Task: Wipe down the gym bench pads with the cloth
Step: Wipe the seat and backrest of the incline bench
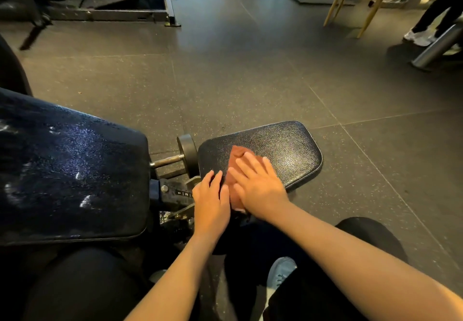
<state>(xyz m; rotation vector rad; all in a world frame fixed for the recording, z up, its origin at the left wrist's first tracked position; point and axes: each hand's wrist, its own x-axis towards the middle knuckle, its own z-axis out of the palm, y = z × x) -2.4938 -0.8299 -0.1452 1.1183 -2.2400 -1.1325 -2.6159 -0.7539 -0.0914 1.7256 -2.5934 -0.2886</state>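
Observation:
A small black seat pad (283,145) lies low in the middle of the view. On its near left part sits a reddish-brown cloth (235,158). My right hand (258,185) presses flat on the cloth with straight fingers. My left hand (211,200) rests flat on the pad's near left corner, touching the cloth's edge. A larger black back pad (70,170), wet and glistening with droplets, fills the left side.
Between the two pads are the bench's metal hinge, a numbered adjuster (184,193) and a black wheel (188,150). Rubber floor tiles stretch ahead. A wooden chair (355,0) and another person's legs (436,12) stand at the far right; a machine frame (112,12) is far left.

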